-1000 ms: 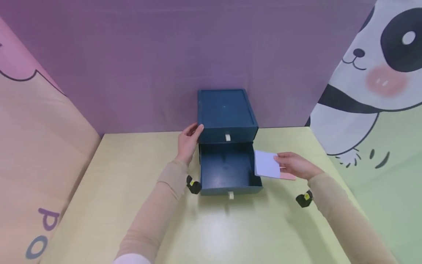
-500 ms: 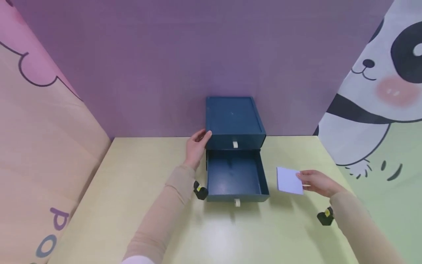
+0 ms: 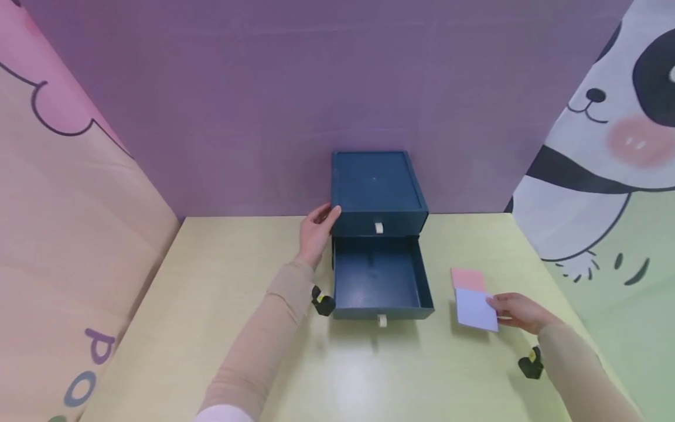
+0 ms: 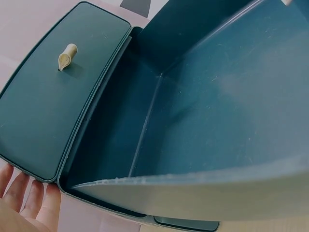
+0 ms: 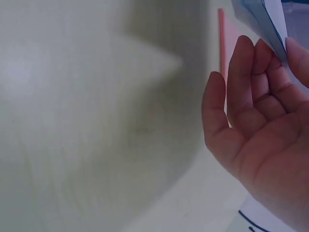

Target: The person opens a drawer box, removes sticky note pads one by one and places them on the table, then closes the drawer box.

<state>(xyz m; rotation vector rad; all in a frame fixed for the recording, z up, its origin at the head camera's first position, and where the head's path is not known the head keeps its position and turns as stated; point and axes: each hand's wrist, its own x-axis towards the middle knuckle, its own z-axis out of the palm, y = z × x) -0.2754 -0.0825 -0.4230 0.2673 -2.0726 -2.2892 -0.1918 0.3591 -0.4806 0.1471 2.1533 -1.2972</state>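
Note:
A dark blue two-drawer box [image 3: 377, 181] stands against the back wall. Its lower drawer [image 3: 382, 281] is pulled out, and its bare floor shows; the upper drawer front [image 3: 358, 224] is closed. My left hand [image 3: 314, 237] rests on the box's left side near the front corner, the fingers [image 4: 35, 200] nearly straight against it in the left wrist view. Right of the drawer, my right hand [image 3: 519, 310] pinches a lavender square note pad [image 3: 474, 309] by its right edge, above the table. A pink note pad [image 3: 468, 279] lies just behind it, partly covered.
The pale wood table [image 3: 237, 293] carries the box. A purple wall [image 3: 253, 105] rises behind, and printed cloth panels, one with a panda [image 3: 585, 170], border both sides. White pull tabs [image 3: 382, 320] stick out from the drawer fronts.
My right hand has carried the lavender pad away from the open drawer, to the right and nearer the table's front. The pink pad now shows behind it. My left hand stays on the box.

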